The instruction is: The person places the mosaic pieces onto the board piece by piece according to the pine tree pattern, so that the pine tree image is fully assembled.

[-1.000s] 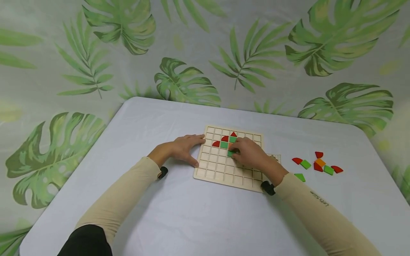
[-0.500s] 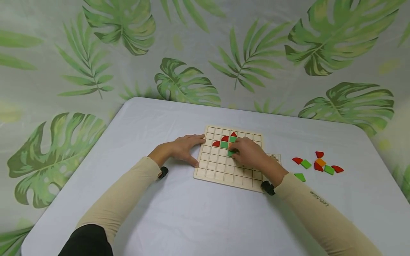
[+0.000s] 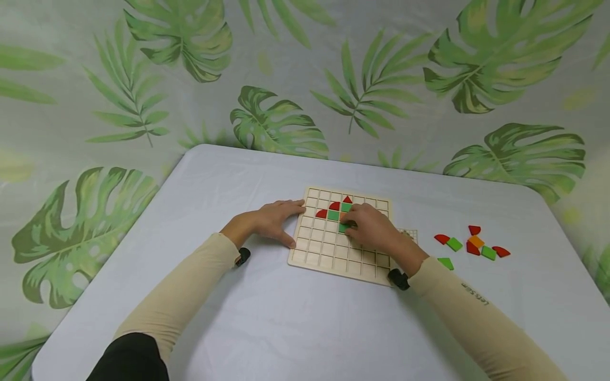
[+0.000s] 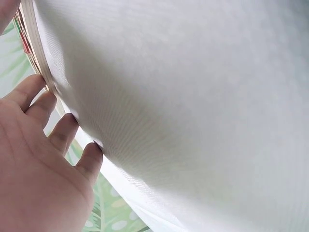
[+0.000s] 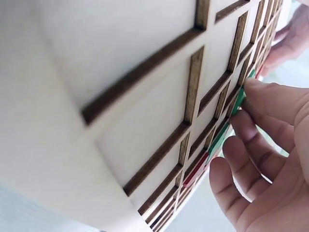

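A pale wooden grid board (image 3: 312,246) lies on the table, with grooves between its squares. Along its left edge my left hand (image 3: 275,219) rests with fingers and thumb spread; in the left wrist view its fingertips (image 4: 36,82) meet the board's side. My right hand (image 3: 371,225) reaches over the board, thumb and bent fingers pinching at an orange tile (image 3: 342,216) that they mostly cover. Around it sit green tiles (image 3: 333,215), red curved-edge tiles (image 3: 321,214) and a red triangle (image 3: 347,199). In the right wrist view the right fingertips are right at the green tiles (image 5: 237,101).
Right of the board, loose tiles lie on the white table (image 3: 267,317): an orange one (image 3: 476,241), several red ones (image 3: 501,252) and several green ones (image 3: 454,244). A small gridded card (image 3: 412,234) shows partly behind the right forearm. A leaf-patterned cloth (image 3: 281,121) hangs behind.
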The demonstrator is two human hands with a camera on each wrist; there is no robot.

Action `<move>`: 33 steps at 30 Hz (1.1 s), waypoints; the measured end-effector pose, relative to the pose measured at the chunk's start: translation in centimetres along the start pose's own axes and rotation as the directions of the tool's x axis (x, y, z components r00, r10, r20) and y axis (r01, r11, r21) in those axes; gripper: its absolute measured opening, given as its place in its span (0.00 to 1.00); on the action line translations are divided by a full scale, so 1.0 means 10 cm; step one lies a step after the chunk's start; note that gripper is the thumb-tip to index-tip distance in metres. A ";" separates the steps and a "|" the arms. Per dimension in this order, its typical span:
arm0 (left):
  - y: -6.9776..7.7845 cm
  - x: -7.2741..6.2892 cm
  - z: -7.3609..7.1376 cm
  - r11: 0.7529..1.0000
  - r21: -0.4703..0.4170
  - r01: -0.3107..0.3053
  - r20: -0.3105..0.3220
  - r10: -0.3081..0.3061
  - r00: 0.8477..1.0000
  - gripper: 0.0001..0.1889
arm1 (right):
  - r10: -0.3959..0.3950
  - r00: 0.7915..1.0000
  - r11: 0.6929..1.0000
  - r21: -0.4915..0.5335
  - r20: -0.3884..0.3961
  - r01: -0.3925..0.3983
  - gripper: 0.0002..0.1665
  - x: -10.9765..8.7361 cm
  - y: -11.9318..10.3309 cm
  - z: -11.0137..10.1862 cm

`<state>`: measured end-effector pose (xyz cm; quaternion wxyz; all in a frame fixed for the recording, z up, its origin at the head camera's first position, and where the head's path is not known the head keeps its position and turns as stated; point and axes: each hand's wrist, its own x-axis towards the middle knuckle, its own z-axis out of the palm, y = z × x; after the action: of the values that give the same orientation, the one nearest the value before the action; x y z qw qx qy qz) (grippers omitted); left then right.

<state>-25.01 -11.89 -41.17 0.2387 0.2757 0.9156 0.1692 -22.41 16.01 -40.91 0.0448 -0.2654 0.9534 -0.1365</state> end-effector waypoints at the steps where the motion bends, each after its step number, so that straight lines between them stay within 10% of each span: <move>1: 0.00 0.00 0.00 1.000 -0.001 0.001 0.000 -0.001 1.000 0.51 | 0.000 1.000 1.000 0.001 0.002 0.000 0.15 0.00 0.00 0.00; 17: 0.02 0.01 0.01 1.000 0.012 0.010 -0.004 -0.010 1.000 0.51 | 0.021 1.000 0.999 0.037 0.004 -0.021 0.15 -0.10 0.10 -0.26; 33: 0.02 0.00 0.00 1.000 0.003 0.003 0.004 -0.003 1.000 0.51 | 0.140 0.990 0.990 0.020 -0.022 -0.140 0.18 -0.68 0.88 -0.76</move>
<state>-24.90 -11.69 -41.09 0.2406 0.2751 0.9157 0.1671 -22.17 28.60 -36.00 0.0455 -0.1959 0.9688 -0.1449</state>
